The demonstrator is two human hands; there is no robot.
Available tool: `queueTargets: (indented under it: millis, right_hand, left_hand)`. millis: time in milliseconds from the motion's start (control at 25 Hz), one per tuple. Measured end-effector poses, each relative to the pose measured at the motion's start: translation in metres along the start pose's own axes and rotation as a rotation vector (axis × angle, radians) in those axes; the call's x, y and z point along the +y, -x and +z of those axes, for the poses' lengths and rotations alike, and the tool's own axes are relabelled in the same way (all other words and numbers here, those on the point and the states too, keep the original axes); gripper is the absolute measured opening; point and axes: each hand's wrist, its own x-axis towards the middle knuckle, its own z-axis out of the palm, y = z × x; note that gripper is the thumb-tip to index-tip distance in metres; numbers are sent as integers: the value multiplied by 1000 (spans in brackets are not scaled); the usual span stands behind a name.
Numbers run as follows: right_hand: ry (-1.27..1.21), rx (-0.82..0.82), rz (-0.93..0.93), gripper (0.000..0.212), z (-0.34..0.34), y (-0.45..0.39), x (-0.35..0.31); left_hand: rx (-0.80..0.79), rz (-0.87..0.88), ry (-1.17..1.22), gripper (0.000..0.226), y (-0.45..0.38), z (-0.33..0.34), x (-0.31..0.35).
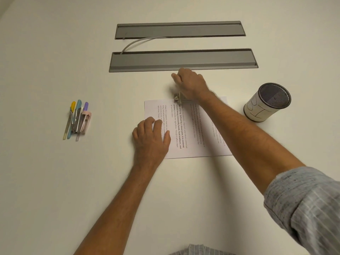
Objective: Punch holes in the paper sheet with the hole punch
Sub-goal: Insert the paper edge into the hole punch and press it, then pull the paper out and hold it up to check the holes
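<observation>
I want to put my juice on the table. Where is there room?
Plenty of bare table lies near the front left, below the pens. Another patch sits between the pens and the paper. It is crowded around the paper, where the left hand holds it, the right hand presses the hole punch, and the cup stands.

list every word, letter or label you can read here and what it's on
"B I": hand-drawn letters, lying sideways, on the white wrap of the mesh cup.
"Defined by a slower pace, it is centered around strong community bonds, local traditions, and": bold print on the paper sheet, read sideways.
The sheet's remaining lighter print is too small to read reliably.
Pens, stapler, hole punch: no legible markings.
</observation>
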Motion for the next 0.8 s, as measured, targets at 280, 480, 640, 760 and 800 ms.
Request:
queueTargets:
  millis: [280,480,640,760,800]
  right_hand:
    - [-363,358,19,15,-19,62,20]
    - [-396,437,176,20,-20,142,46]
    - [-270,399,374,37,-15,181,66]
    - [-212,256,510,55,-15,187,73]
    - [-196,230,531,57,-15,186,74]
  left_hand:
    - [-6,-2,10,36,0,-1,-1]
    - [-6,-7,43,36,1,0,-1]
    - [-9,-3,66,35,-1,0,-2]
    - [-3,-2,71,35,0,0,-2]
    - [0,-2,73,35,0,0,-2]
